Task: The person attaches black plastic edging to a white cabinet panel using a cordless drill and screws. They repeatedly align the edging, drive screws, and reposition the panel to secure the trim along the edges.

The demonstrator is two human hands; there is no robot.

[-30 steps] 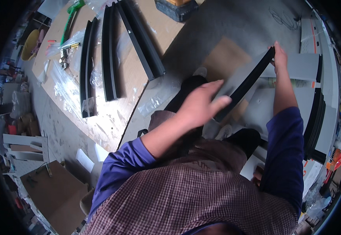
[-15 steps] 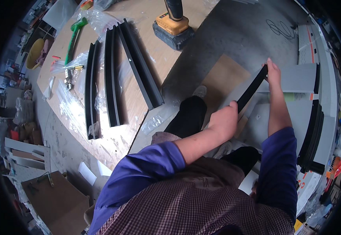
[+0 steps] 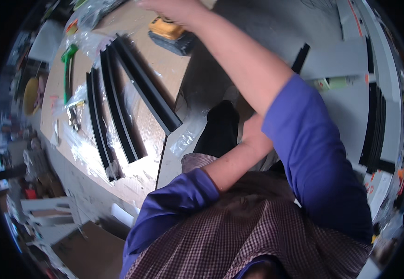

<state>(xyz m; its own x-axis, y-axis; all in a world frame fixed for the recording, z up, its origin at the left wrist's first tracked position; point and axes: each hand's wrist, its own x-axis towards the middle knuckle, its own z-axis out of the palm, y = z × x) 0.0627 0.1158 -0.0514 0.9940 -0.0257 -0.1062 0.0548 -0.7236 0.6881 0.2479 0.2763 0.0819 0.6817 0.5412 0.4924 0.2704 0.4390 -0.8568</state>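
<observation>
My right hand point(image 3: 178, 10) reaches across to the far left and closes round the handle of a cordless drill point(image 3: 167, 29). It is smeared, partly cut off by the top edge, and hides the handle; the drill's yellow and black base shows below. Under my right forearm, my left hand point(image 3: 254, 129) is partly covered, its fingers hidden. A black strip point(image 3: 301, 58) sticks out beyond that forearm, in line with my left hand, which appears to keep hold of it. On the wooden table lie several black channel rails point(image 3: 145, 83), point(image 3: 118, 104), point(image 3: 98, 125).
A green hammer point(image 3: 67, 69) and clear plastic film point(image 3: 78, 144) lie on the table point(image 3: 153, 172). To the right, a stack of black strips point(image 3: 374, 128) rests on grey panels point(image 3: 341, 111). A cardboard box point(image 3: 90, 249) stands at lower left.
My right hand has left the black strip's far end and swung left to the drill. My left hand stays low, now behind the right forearm. The whole view has shifted somewhat.
</observation>
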